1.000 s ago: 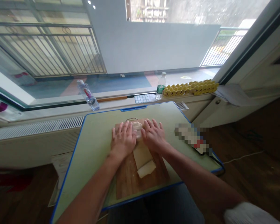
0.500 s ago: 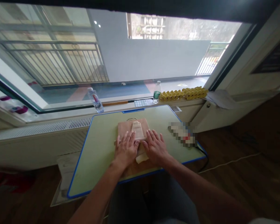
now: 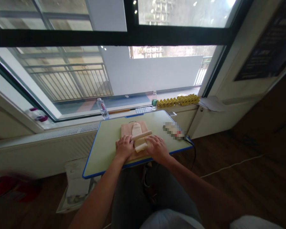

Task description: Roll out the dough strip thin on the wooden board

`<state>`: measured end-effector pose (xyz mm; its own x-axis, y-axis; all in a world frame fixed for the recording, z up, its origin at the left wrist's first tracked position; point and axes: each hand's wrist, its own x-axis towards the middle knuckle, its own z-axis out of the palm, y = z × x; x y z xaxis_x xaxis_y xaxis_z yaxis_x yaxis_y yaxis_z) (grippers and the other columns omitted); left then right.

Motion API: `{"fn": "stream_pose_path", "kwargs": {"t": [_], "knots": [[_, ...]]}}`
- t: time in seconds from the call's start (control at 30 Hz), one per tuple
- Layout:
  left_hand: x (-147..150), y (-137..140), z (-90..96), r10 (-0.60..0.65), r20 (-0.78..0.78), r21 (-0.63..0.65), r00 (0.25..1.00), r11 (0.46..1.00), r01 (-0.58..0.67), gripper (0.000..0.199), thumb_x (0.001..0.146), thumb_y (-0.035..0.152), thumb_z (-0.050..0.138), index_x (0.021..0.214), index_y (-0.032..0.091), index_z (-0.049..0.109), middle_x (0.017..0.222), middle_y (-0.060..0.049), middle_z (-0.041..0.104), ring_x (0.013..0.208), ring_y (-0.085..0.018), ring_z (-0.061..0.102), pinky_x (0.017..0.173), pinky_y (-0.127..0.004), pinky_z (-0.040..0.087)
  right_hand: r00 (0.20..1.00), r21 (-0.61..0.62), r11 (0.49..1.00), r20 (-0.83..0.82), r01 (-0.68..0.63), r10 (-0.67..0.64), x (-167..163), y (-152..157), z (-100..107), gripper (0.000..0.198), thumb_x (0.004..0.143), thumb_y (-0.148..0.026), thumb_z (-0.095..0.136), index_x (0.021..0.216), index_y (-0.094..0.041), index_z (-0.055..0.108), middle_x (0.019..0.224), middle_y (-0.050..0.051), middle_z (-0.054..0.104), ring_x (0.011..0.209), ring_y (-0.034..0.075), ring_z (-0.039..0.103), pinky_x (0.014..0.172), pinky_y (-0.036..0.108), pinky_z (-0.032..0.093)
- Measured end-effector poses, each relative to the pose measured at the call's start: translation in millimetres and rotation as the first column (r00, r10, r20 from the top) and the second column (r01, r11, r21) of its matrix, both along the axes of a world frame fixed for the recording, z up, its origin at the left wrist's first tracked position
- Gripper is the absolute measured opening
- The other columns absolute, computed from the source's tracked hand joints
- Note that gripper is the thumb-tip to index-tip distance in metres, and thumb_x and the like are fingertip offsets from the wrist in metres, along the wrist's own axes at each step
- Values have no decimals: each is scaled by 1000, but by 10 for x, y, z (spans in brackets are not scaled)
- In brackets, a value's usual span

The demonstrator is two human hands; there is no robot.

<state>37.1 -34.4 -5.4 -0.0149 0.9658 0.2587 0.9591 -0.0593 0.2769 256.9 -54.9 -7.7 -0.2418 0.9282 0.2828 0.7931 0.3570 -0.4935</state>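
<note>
A wooden rolling pin [image 3: 141,136] lies slantwise across a pale strip of dough [image 3: 136,129] on a wooden board [image 3: 125,129], which rests on a green table with a blue edge [image 3: 105,149]. My left hand [image 3: 124,148] lies palm down on the board, fingertips against the pin's left end. My right hand [image 3: 157,149] lies palm down too, its fingertips at the pin's right end. The near end of the dough [image 3: 141,147] shows between my hands.
A blurred-out flat object [image 3: 173,130] sits on the table's right side with a cable running off the edge. On the window sill stand a plastic bottle [image 3: 102,108], a green-capped bottle [image 3: 154,104] and yellow egg trays [image 3: 177,100]. Papers lie on the floor at the left.
My head has pulled back and up, so the table looks smaller. Both hands have drawn toward me along the dough, and the rolling pin now shows beyond my fingertips instead of under my palms.
</note>
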Motion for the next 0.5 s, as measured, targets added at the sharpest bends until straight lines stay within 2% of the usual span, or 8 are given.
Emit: {"fn": "stream_pose_path", "kwargs": {"t": [0.1,0.17,0.27,0.37,0.5], "knots": [[-69,-17,-16,69,6,59,998,996,-69,32,106,34,50,131,24,67,135,-10,72,129,-27,62,108,-43,44,998,-51,997,18,-57,58,-51,-13,-90,52,94,-34,71,146,-30,66,159,9,59,153,34,43,127,60,28],[-126,-34,-48,93,0,96,996,991,-93,32,106,34,50,130,23,67,133,-11,73,127,-28,63,107,-43,45,996,-57,994,-10,-93,93,-95,34,-135,45,94,-32,71,139,-30,70,156,8,62,152,32,44,127,58,28],[-172,-82,-120,130,6,110,992,985,-130,33,106,34,50,132,21,66,130,-12,73,126,-28,64,105,-43,47,986,-22,989,-78,-147,145,-115,99,-185,30,96,-27,70,125,-27,76,145,7,70,146,29,51,125,53,30],[-133,-144,-196,173,36,109,984,978,-175,37,108,35,47,135,18,64,128,-13,74,123,-29,65,102,-42,49,975,11,985,-137,-173,173,-71,121,-235,25,98,-23,67,122,-26,76,141,6,72,143,27,55,123,51,33],[12,-239,-230,165,59,136,984,976,-172,39,108,35,45,137,16,63,126,-14,74,122,-29,66,101,-41,51,962,80,978,-182,-193,204,12,126,-291,21,99,-20,65,116,-24,76,131,7,77,133,24,62,119,43,40]]}}
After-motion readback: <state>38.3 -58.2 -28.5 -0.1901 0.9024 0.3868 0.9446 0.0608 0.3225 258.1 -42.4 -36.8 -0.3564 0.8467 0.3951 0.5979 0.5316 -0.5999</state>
